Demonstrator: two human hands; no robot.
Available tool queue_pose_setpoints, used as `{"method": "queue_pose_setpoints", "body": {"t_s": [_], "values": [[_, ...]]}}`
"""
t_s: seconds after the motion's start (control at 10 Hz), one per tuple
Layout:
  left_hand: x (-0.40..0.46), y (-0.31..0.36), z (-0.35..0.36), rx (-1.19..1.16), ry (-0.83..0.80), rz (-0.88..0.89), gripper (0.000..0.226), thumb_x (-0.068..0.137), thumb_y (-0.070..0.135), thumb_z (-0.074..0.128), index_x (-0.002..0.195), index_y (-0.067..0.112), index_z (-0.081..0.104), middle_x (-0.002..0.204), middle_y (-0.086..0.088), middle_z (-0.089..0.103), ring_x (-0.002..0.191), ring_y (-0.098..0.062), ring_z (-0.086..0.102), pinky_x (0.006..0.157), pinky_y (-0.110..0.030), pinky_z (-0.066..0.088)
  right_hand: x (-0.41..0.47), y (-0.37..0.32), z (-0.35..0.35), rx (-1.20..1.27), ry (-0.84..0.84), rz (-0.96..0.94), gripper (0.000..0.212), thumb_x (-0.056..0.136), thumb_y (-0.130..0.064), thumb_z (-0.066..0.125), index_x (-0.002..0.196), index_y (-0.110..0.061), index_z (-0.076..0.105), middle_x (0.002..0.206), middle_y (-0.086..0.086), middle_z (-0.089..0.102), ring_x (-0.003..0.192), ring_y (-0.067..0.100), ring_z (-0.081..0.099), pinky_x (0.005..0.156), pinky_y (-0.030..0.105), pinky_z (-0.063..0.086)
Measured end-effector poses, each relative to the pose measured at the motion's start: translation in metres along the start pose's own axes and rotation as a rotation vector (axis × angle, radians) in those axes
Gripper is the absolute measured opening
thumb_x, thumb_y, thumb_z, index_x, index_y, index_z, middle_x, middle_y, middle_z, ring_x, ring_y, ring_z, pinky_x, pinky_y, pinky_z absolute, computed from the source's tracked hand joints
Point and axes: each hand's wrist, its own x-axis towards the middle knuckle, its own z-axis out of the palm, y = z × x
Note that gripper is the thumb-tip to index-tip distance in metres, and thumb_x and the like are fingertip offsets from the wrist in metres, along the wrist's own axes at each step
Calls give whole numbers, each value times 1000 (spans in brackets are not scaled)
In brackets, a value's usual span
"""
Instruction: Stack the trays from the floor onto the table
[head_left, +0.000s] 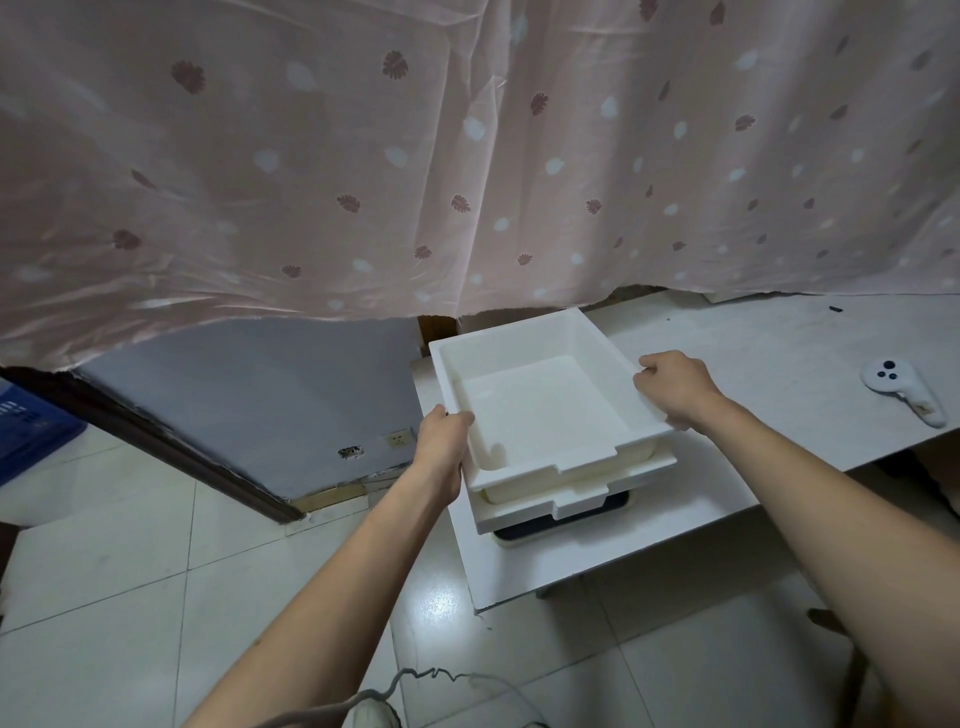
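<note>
A white plastic tray (540, 410) sits at a slight angle in a second white tray (524, 512) on the white table (779, 358), near its left end. Both rest on a flat white device with a dark face (563, 525). My left hand (441, 441) grips the top tray's left rim. My right hand (675, 387) grips its right rim. The top tray is empty inside.
A white handheld controller (901, 389) lies on the table at the right. A pink patterned curtain (467, 156) hangs just behind the trays. A blue crate (31, 426) stands at the far left on the tiled floor (130, 571). A grey cable (431, 675) lies near my feet.
</note>
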Motion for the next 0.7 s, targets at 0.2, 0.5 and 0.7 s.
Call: {"method": "queue_pose_setpoints", "body": {"t_s": [0.2,0.5,0.7], "values": [[1,1,-1,-7,4,7,20,93,7,47,110,8,57,116,-14,67,104,-34,67,92,-53,55,1,3,-1,8,5,7,41,91,-11,39,121,11,55,114,27,64,84,33,52,68,40,49],[6,9,-5,18,26,-18,61,81,18,44,140,3,41,143,-19,50,124,-36,56,96,-48,52,-2,-5,-4,-2,7,-30,38,96,-14,36,110,11,61,112,24,64,108,40,53,90,43,46],[-20,36,-2,70,33,62,22,98,13,33,88,9,53,80,-3,52,67,-18,46,60,-28,40,-6,-19,-13,58,71,-88,34,95,-12,33,61,-13,32,59,4,37,71,24,35,54,34,21]]}}
